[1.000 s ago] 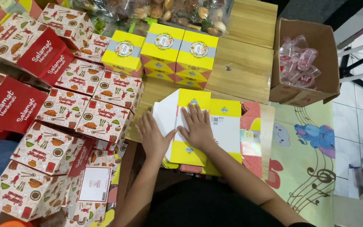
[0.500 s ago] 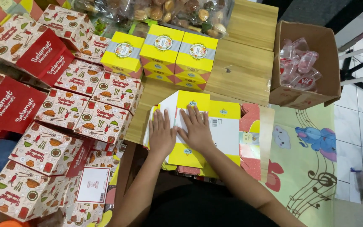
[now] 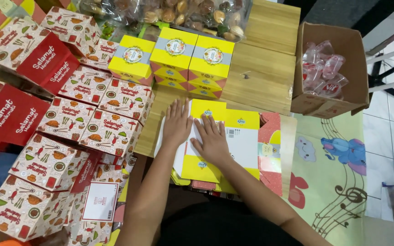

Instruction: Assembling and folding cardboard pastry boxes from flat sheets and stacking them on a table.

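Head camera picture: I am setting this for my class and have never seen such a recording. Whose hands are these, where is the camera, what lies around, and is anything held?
The camera sits on a person's head and looks down at their own bare hands. The left hand and the right hand both press flat on a flattened yellow and white carton lying on a low wooden table. Neither hand grips anything. Behind stand three folded yellow boxes. To the left are stacked red and white patterned boxes. To the right, a brown cardboard box holds clear plastic cups.
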